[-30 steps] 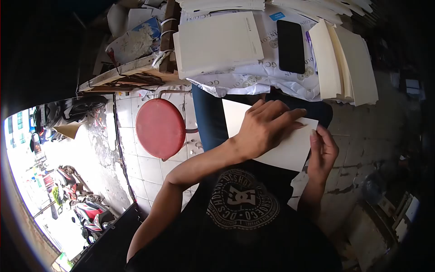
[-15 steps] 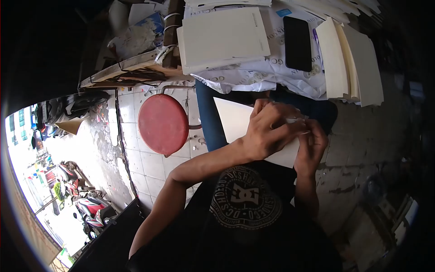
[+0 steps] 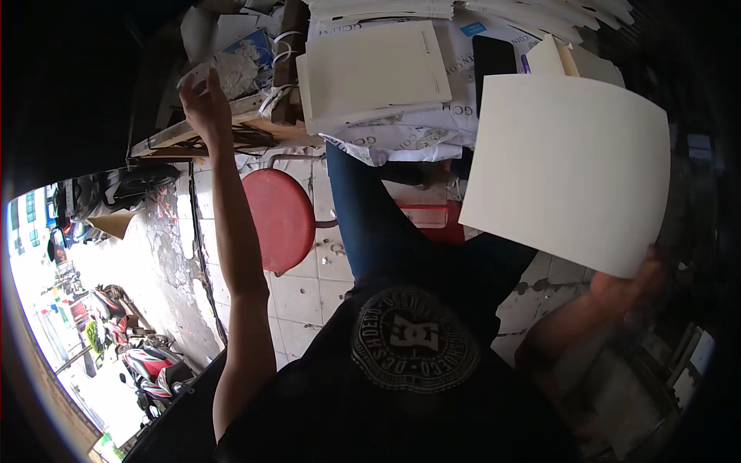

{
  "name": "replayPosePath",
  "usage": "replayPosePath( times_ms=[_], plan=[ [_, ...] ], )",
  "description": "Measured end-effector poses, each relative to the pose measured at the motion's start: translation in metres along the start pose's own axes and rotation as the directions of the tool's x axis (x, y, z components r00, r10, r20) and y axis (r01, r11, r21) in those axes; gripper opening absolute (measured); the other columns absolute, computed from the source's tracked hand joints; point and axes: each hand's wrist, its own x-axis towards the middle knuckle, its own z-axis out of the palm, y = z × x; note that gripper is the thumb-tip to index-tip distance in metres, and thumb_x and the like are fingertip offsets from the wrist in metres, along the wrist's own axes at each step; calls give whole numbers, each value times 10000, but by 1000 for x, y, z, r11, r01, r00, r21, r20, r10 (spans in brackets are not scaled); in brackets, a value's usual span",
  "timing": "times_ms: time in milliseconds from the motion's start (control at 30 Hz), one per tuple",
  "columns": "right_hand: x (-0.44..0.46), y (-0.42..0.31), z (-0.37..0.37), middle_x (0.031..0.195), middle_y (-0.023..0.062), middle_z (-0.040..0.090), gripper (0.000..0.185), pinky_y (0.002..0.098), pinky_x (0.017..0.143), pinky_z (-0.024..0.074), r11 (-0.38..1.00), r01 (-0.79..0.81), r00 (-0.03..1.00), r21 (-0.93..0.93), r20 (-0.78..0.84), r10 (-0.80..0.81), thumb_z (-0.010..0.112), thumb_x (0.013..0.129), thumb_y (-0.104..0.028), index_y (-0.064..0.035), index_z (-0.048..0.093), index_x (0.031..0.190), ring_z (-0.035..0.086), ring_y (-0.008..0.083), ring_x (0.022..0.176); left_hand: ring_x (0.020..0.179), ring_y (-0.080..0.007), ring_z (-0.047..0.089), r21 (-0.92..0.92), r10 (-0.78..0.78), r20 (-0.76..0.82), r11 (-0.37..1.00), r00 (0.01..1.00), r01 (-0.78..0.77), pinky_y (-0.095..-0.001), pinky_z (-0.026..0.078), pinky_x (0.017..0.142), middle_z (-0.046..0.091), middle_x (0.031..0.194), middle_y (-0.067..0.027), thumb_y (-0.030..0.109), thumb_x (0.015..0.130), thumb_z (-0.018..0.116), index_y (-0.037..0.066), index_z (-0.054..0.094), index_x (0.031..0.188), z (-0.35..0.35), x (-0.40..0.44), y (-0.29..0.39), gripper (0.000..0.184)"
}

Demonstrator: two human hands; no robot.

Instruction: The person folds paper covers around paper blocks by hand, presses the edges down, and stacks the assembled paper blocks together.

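My right hand (image 3: pixel 634 279), smeared by motion, grips the lower right corner of a large cream sheet (image 3: pixel 571 170). The sheet is raised and slightly bowed, covering parts of a dark phone (image 3: pixel 494 58) and a cream paper stack (image 3: pixel 549 58). Far to the left, my left hand (image 3: pixel 207 112) is stretched out over the edge of a wooden side shelf (image 3: pixel 166 139). Its thumb and fingers are apart beside whitish crumpled material (image 3: pixel 238 71); contact at the fingertips is hard to make out.
Cream sheets lie in a stack (image 3: pixel 374 73) on the white printed wrapping (image 3: pixel 390 140) of the table. A red round stool (image 3: pixel 278 220) stands on the tiled floor to the left. Something red (image 3: pixel 432 217) shows on the floor between my legs. Motorbikes (image 3: pixel 154 366) are outside, lower left.
My hands, together over the sheet on my lap before, have parted. The left has reached out to the side shelf; the right has lifted the sheet up and to the right.
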Motion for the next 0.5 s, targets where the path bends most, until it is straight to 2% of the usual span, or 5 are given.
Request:
replayPosePath(
  times_ms=[33,167,267,367,500],
  plan=[
    [2,7,11,1042,141,601,317,402,981,458,961,-44,999,-275,-29,37,557,974,-175,15,471,1213,590,247,1038,987,-181,643,-223,-63,274,966,960,127,-322,466,889,702,1046,-115,493,955,590,-23,577,1242,-13,-35,42,590],
    [16,41,115,1331,227,552,574,423,1087,384,967,-188,970,174,185,155,528,970,-52,88,265,1461,532,248,1248,1215,-258,540,-389,119,877,745,465,542,-409,383,1002,582,1314,-161,692,974,121,-10,480,1388,-21,-141,112,890],
    [17,68,154,1070,152,691,373,283,912,491,960,-272,947,59,191,257,649,916,-5,102,554,1260,647,152,1002,1062,-204,621,-552,24,764,543,645,633,-335,494,836,640,1195,-134,485,1024,435,-52,557,1275,-20,-159,118,605],
    [29,99,180,931,65,713,154,200,761,473,951,-289,873,-109,378,309,692,917,-94,31,645,995,622,54,839,739,-108,625,-338,93,541,934,836,114,-259,494,711,681,798,-53,278,982,618,-52,677,993,-19,-133,126,336],
    [34,142,208,797,10,687,167,193,659,435,961,-242,915,-137,296,273,670,939,-144,20,653,964,576,21,732,683,-131,638,-154,158,291,981,944,-116,-282,493,651,693,787,-102,255,934,681,-29,684,946,3,-120,103,284]
  ],
)
